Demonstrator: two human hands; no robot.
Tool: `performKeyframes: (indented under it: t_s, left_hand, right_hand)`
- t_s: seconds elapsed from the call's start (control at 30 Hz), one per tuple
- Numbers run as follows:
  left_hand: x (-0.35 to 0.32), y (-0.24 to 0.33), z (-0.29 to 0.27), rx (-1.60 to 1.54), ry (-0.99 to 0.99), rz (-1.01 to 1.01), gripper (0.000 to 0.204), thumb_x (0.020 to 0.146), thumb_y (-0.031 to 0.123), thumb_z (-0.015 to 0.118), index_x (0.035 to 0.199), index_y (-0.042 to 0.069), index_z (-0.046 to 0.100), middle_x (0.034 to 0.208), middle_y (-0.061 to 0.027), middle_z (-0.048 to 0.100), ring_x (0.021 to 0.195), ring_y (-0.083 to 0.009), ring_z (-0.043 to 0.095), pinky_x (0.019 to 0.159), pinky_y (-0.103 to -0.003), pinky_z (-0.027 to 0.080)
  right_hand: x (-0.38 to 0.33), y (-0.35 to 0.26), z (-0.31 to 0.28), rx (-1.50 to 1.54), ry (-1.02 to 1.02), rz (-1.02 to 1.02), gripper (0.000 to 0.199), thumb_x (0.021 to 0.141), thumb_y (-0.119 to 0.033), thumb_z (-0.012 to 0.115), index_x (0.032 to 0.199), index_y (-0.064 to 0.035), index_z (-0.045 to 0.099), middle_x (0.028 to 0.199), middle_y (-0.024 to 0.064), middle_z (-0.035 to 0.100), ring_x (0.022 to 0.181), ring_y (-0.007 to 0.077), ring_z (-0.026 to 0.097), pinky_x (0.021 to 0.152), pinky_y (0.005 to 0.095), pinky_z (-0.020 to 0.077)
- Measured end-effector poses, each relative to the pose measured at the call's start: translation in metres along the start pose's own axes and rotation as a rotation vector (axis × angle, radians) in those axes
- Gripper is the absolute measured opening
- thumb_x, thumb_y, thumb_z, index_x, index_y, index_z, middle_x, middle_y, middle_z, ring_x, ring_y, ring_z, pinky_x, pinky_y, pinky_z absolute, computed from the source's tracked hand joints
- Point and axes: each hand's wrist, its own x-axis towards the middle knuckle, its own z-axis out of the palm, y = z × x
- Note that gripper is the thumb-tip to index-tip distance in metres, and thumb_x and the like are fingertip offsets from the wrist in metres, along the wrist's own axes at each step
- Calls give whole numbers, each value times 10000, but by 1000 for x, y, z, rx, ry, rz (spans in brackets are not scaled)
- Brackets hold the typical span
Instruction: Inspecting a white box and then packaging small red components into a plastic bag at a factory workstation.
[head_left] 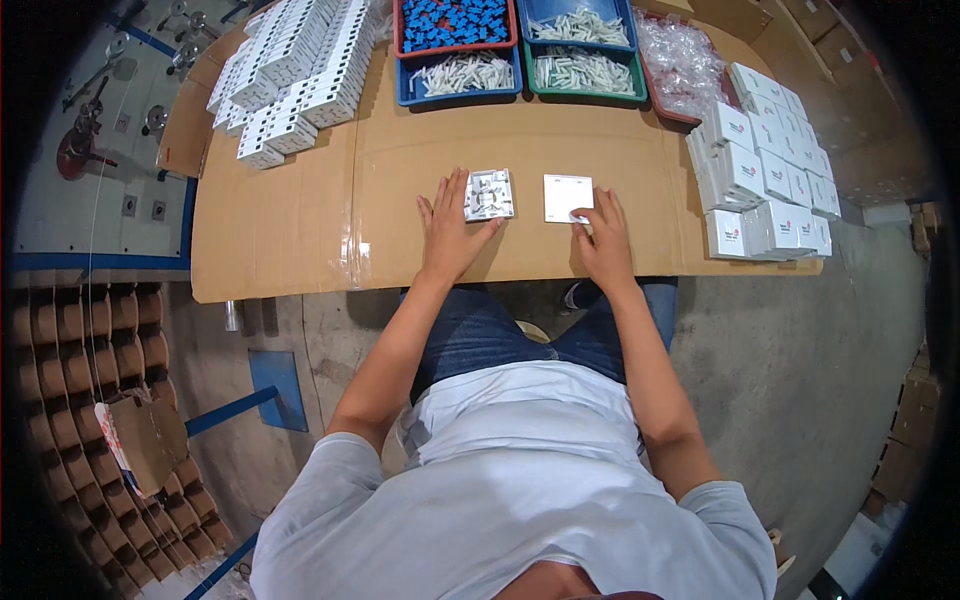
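Note:
A white square plastic base [489, 194] lies on the cardboard-covered table, its inner side up with pale fittings in it. My left hand [449, 228] is against its left side, fingers stretched out and thumb near its lower edge. To the right of the base is a flat white square cover [567, 197]. My right hand [604, 243] is at the cover's lower right corner, thumb and forefinger closed together there. Whatever may be between those fingertips is too small to make out.
Stacked white switch-like units [310, 95] stand far left; white boxes [765, 175] are piled right. At the back are a red tray of blue parts [455, 48], blue [463, 101] and green [585, 97] trays of white pieces, and clear plastic bags [682, 58].

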Motion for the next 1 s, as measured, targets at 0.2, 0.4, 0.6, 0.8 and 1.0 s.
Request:
performKeyframes:
  t_s: [0.2, 0.4, 0.6, 0.8, 1.0]
  left_hand:
    - [3, -8, -3, -11, 87, -17, 1003, 826, 487, 781, 1573, 16, 307, 1623, -227, 326, 1532, -390, 257, 1208, -672, 114]
    - [0, -15, 2, 104, 78, -23, 946, 858, 546, 715, 1542, -9, 368, 1620, -222, 329, 1534, -377, 250, 1230, -615, 135]
    - [1, -18, 11, 192, 117, -18, 874, 899, 517, 632, 1538, -19, 371, 1622, -212, 329, 1532, -364, 251, 1248, -572, 131]
    - [3, -8, 0, 178, 115, -45, 980, 834, 558, 693, 1543, -22, 346, 1609, -202, 347, 1524, -354, 269, 1245, -571, 145]
    - [5, 4, -5, 181, 100, -83, 1121, 739, 681, 751, 1529, -14, 362, 1590, -188, 366, 1517, -349, 276, 1238, -572, 166]
  right_hand:
    - [7, 10, -1, -153, -40, 35, 240, 898, -197, 716, 1117, -108, 681, 1523, 171, 488, 1440, 407, 401, 1187, 587, 275]
    - [11, 6, 1, -225, 25, 43, 290, 884, -273, 746, 1120, -118, 680, 1469, 138, 535, 1401, 356, 453, 1162, 572, 308]
    - [14, 6, 2, -248, 52, 31, 300, 879, -293, 753, 1113, -120, 678, 1444, 116, 554, 1376, 342, 480, 1146, 558, 324]
    - [14, 6, 5, -283, 37, 34, 325, 895, -290, 744, 1149, -105, 658, 1451, 130, 554, 1376, 334, 487, 1138, 541, 344]
    - [14, 5, 5, -232, 48, 66, 348, 875, -294, 746, 1152, -103, 659, 1436, 115, 557, 1386, 328, 468, 1148, 547, 323]
